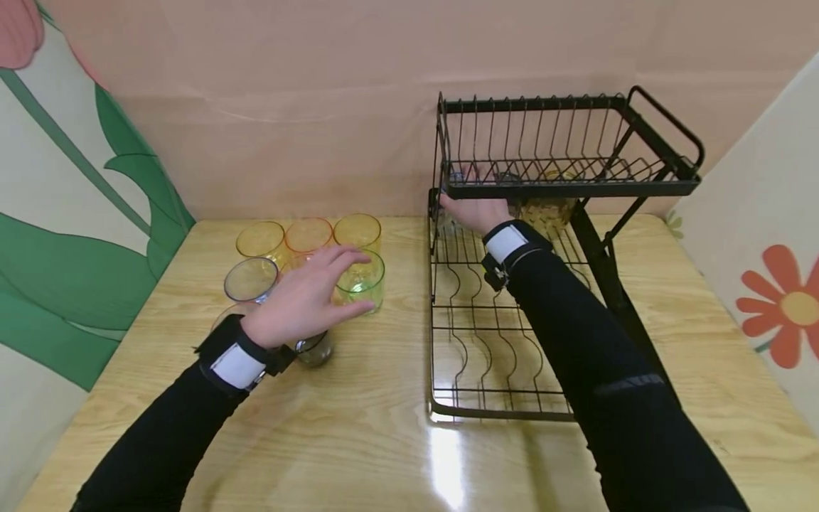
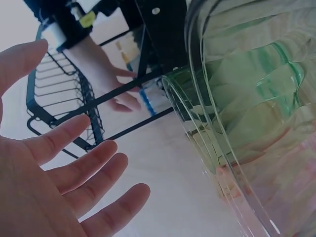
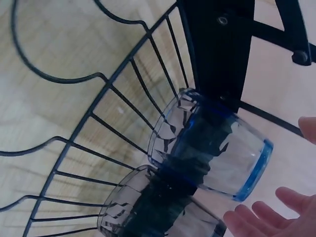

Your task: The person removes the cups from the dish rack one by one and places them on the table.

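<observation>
My left hand (image 1: pixel 303 299) hovers over a group of drinking glasses on the table, thumb and fingers spread, holding nothing. Nearest to it is a green glass (image 1: pixel 373 288), which fills the right side of the left wrist view. My right hand (image 1: pixel 476 213) reaches beneath the upper tier of a black wire dish rack (image 1: pixel 505 414). In the right wrist view its loosely bent fingers lie apart from a blue-tinted glass (image 3: pixel 217 148), which sits bottom up on the lower tier. A greyish clear glass (image 3: pixel 163 207) stands beside that one. Farther right sits an amber glass (image 1: pixel 547 213).
Yellow (image 1: pixel 261 240), orange (image 1: pixel 308 235) and amber-yellow glasses (image 1: pixel 358 231) line the back of the group. A blue-rimmed glass (image 1: pixel 251 279) and a dark glass (image 1: pixel 315 350) stand nearer. The rack's upper tier (image 1: pixel 569 188) overhangs the right hand.
</observation>
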`<state>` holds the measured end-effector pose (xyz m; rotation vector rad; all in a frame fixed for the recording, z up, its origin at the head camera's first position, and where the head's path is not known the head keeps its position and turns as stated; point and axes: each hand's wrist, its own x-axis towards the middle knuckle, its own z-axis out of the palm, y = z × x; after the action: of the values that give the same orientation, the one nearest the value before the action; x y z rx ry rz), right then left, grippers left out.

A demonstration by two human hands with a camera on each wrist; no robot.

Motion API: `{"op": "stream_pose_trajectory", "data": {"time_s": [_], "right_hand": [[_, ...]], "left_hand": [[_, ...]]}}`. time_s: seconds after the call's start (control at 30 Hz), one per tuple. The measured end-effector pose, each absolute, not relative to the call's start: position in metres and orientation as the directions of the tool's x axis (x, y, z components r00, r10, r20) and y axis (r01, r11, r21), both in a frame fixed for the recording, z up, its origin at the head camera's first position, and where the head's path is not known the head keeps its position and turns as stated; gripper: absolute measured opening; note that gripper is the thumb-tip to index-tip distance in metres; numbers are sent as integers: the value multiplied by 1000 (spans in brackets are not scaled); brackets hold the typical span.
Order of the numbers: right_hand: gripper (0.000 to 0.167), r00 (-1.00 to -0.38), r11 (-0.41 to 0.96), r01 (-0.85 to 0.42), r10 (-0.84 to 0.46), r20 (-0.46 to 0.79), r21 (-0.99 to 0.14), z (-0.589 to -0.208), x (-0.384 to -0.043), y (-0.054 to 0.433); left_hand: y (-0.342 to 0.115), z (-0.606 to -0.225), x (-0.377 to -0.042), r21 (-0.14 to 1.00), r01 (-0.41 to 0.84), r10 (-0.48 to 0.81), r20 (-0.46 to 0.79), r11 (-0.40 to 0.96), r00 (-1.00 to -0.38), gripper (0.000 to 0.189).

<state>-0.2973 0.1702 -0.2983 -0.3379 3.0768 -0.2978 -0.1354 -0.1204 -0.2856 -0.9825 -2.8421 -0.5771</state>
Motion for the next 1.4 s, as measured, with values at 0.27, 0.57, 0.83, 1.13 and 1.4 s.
{"op": "stream_pose_trajectory", "data": {"time_s": [0.27, 0.57, 0.83, 1.13, 1.4], "right_hand": [[63, -965, 968, -248, -249, -83, -30, -300, -308, 166], [55, -979, 956, -193, -171, 115, -220, -301, -299, 160], [57, -965, 943, -207, -153, 214, -261, -319, -306, 166], [69, -992, 910, -108, -71, 106, -401, -331, -309, 173], [68, -991, 917, -107, -66, 120, -383, -331, -306, 174]], "left_hand": [[-122, -285, -129, 310, 605, 574, 195, 733, -795, 66], [-121, -285, -126, 311, 605, 573, 198, 733, -795, 66], [-120, -284, -124, 318, 605, 580, 182, 730, -794, 68], [-118, -281, -122, 320, 610, 584, 184, 725, -791, 68], [-117, -281, -123, 315, 620, 594, 186, 718, -783, 69]]}}
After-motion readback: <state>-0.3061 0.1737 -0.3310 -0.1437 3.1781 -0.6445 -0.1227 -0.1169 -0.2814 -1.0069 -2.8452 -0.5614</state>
